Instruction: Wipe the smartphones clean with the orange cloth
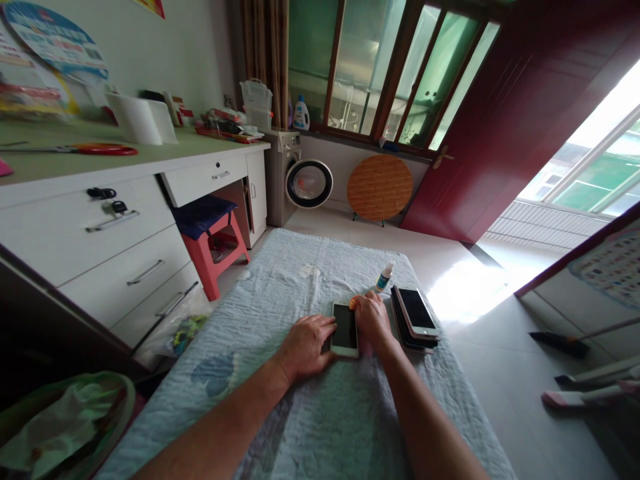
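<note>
A white smartphone [345, 330] with a dark screen lies face up on the light blue quilted cover [310, 267]. My left hand [306, 343] holds the phone along its left edge, fingertips over the rim. At the phone's upper right corner, my right hand [371, 317] is closed on a small orange cloth [354, 303], which touches the phone there. Just beyond that hand a small white spray bottle [385, 277] with a blue-green label stands on the cover. To the right sits a stack of phones, a white one with a black screen [417, 310] on top.
On the left is a white desk [100, 233] holding red-handled scissors [107, 149] and a paper roll [137, 119]. A red stool [215, 250] stands under it. Behind are a washing machine [280, 177] with its door swung out and a folded round table [380, 187]. A bin [125, 387] is at lower left.
</note>
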The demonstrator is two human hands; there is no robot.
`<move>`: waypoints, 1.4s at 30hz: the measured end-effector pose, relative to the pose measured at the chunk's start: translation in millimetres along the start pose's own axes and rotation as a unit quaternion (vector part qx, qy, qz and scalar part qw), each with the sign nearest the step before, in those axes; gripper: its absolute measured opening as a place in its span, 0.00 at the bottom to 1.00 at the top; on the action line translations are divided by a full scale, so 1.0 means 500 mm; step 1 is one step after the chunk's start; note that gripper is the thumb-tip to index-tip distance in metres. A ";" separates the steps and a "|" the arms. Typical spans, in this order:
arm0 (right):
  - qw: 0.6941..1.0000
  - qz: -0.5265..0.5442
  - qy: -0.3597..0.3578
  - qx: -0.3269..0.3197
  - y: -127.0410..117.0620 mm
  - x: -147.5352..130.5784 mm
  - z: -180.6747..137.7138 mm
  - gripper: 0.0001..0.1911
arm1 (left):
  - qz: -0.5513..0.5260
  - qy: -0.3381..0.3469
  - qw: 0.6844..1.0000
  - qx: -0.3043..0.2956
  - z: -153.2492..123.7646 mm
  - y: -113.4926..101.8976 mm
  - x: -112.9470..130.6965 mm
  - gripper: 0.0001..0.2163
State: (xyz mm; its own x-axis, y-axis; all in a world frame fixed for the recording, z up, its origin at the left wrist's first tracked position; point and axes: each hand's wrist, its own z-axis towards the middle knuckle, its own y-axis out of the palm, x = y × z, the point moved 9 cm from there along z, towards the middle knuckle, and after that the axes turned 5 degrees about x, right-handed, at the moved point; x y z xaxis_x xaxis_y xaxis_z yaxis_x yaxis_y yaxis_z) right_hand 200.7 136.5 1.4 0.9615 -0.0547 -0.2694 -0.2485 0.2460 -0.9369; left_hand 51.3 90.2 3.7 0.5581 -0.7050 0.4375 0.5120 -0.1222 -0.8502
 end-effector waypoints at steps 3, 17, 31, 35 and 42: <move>1.000 -0.014 -0.016 -0.017 0.006 -0.025 0.015 0.15 | 0.002 -0.001 1.000 -0.003 0.001 -0.001 0.000 0.23; 0.993 -0.060 -0.062 -0.085 0.048 -0.114 0.049 0.15 | 0.024 -0.025 0.999 -0.011 -0.001 -0.003 -0.003 0.26; 0.997 -0.043 0.037 -0.044 0.020 -0.006 0.021 0.17 | 0.007 -0.006 1.000 0.016 -0.004 -0.003 0.002 0.24; 0.996 -0.041 0.079 -0.028 0.013 0.004 -0.009 0.18 | 0.016 -0.008 1.000 0.007 -0.002 0.000 0.000 0.24; 0.996 -0.025 0.073 -0.037 0.000 0.002 -0.074 0.17 | 0.028 -0.024 0.999 -0.016 0.000 0.008 -0.004 0.23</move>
State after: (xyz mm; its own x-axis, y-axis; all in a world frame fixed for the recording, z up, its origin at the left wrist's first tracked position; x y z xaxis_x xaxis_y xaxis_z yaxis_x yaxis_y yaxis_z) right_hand 197.3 100.8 -6.8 0.9467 -0.2070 -0.2468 -0.2143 0.1674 -0.9623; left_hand 52.2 91.4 -0.6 0.6172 -0.6768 0.4013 0.4573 -0.1065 -0.8829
